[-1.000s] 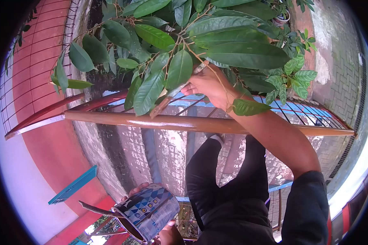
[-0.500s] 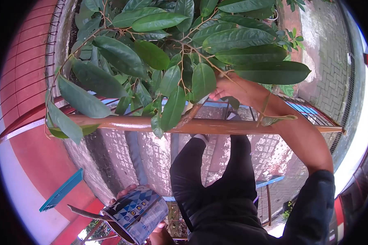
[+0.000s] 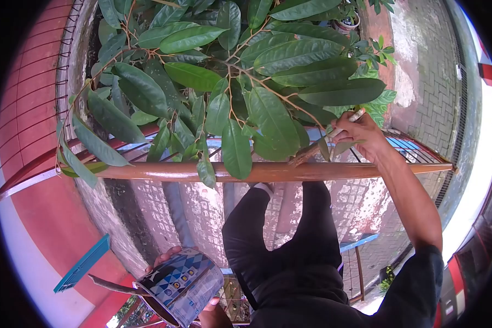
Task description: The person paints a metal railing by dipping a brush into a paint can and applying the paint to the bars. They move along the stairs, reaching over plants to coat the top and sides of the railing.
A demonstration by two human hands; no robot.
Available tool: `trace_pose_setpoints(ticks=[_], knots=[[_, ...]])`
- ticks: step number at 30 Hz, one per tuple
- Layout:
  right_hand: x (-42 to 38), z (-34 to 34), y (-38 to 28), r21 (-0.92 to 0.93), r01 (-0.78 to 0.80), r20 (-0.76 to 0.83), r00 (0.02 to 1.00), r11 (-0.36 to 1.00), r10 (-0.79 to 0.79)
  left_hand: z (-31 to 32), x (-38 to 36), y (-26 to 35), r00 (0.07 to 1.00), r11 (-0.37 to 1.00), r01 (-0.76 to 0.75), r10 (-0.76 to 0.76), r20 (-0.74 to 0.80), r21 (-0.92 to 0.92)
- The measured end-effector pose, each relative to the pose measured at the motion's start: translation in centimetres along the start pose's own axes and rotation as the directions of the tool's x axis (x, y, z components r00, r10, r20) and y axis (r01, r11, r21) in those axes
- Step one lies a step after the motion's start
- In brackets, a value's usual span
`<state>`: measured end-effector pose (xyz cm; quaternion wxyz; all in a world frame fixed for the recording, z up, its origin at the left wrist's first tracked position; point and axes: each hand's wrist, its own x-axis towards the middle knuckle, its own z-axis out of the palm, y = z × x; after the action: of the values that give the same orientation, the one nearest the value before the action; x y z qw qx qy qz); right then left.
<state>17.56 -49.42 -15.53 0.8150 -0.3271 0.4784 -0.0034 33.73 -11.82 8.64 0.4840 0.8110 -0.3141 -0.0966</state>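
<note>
My right hand is closed around the pale handle of a paintbrush, beyond the brown railing bar. The brush's brown bristles rest at the bar's top edge, partly behind leaves. At the lower left, my left hand grips a blue-and-white patterned paint can from below and the side. The can is tilted, its mouth toward the lower left, and a flat stick pokes out of it. Its contents are hidden.
Long green leaves on branches hang over the bar's left and middle. A red wall with a wire grid stands at left, near a blue panel. Worn steps lie below; paving runs along the right.
My right hand has moved right and out from behind the leaves, so the brush now shows. The leaves have shifted slightly left; my left hand and the can stay nearly still.
</note>
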Motion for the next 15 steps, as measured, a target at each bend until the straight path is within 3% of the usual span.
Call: trace_pose_setpoints(ticks=[2,5,7,9,11,13,15], knots=[[0.3,1.0,0.7,0.120,0.043,-0.102,0.994,0.992,-0.031,0.1,-0.3,0.1,1.000,1.000,-0.011,0.011,0.002,0.011],[1.6,3.6,1.6,0.196,0.048,-0.023,0.999,0.979,-0.045,1.1,-0.3,0.1,1.000,0.999,-0.021,0.020,0.018,0.029],[2.6,5.2,2.0,0.176,0.006,0.012,1.000,0.984,-0.008,2.5,0.5,-0.3,0.999,0.999,-0.022,0.021,0.034,0.042],[3.2,6.1,2.4,0.180,-0.056,0.170,0.985,0.982,0.025,-0.7,0.0,0.1,0.999,0.998,-0.022,0.019,0.049,0.057],[3.2,5.8,2.0,0.145,-0.060,0.178,0.983,0.988,0.034,0.4,-0.3,-0.1,0.998,0.997,-0.028,0.023,0.061,0.071],[3.6,4.1,1.5,-0.005,-0.126,0.189,0.974,0.992,0.125,1.6,-0.2,-0.2,0.997,0.996,-0.036,0.031,0.072,0.079],[3.3,1.7,1.6,-0.016,-0.067,0.166,0.984,0.998,0.068,0.8,-0.2,-0.1,0.996,0.996,-0.050,0.043,0.082,0.076]])
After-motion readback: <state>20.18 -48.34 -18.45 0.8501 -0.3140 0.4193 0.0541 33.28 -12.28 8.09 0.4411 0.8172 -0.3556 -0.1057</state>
